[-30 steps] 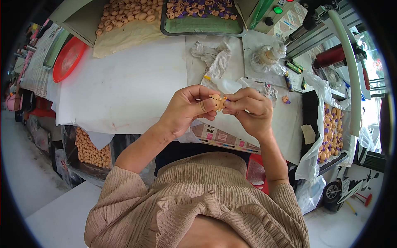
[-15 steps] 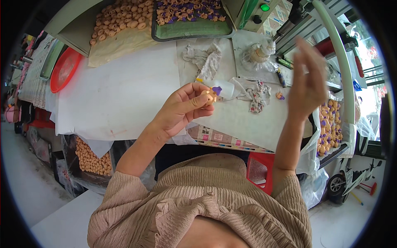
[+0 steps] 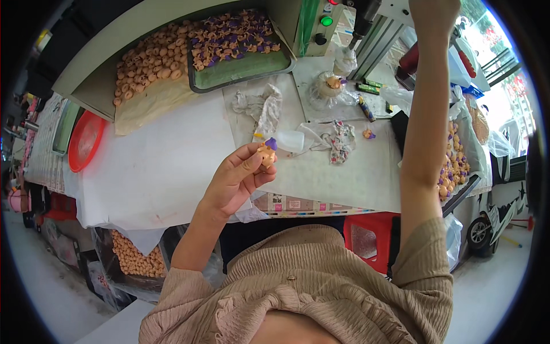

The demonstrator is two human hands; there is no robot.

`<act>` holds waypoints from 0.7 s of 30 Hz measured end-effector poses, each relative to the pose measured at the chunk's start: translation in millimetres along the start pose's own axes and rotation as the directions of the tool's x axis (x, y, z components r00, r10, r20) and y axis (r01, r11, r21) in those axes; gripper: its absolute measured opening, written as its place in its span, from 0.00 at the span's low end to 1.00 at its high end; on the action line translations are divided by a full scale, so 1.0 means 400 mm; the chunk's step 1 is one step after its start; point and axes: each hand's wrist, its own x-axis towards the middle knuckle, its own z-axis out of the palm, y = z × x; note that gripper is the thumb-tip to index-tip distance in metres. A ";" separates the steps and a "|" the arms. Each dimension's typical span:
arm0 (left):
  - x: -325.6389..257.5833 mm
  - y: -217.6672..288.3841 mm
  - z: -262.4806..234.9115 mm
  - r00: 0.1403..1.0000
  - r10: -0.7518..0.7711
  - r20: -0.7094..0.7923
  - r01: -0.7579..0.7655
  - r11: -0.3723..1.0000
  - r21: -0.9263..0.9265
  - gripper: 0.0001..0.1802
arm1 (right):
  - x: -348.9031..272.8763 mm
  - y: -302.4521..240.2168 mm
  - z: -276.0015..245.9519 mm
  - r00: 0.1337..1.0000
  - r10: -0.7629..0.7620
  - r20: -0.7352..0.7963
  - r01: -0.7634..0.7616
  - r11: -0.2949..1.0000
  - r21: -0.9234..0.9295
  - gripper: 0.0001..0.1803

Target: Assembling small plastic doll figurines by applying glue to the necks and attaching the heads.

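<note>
My left hand is closed, pinching a small peach-coloured figurine with a purple top between thumb and fingers above the worktable. My right arm reaches far forward on the right, and my right hand is at the upper edge beside the bench press. Its fingers are cut off by the picture edge. Below the press, a small peach and purple figure part sits on a round holder wrapped in clear plastic.
At the back are a heap of peach round parts and a dark-rimmed tray of peach-purple pieces. A red basin stands at left. Near the middle lie a white bottle, rags and one loose piece. More figures fill a right-hand tray.
My right hand has moved forward and up to the press. A figure part now shows on the plastic-wrapped holder. My left hand still holds its figurine; the whole view has shifted.
</note>
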 end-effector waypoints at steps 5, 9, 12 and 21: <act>-0.024 0.029 -0.042 0.995 0.061 -0.077 -0.061 0.998 -0.002 0.17 | -0.416 0.059 -0.047 0.999 -0.013 -0.047 -0.004 0.932 -0.362 0.12; 0.008 0.035 -0.032 0.997 0.060 -0.056 -0.060 0.998 -0.006 0.18 | -0.568 0.179 -0.023 0.816 0.435 0.381 -0.187 0.822 -0.537 0.21; 0.031 0.020 -0.010 0.998 0.056 -0.023 -0.056 0.998 0.010 0.18 | -0.613 0.236 0.040 0.916 0.220 0.336 -0.061 0.903 -0.425 0.17; 0.083 -0.007 0.040 1.000 0.000 -0.004 0.000 0.999 0.038 0.18 | -0.621 0.216 -0.107 0.948 0.284 0.143 -0.245 0.939 -0.241 0.10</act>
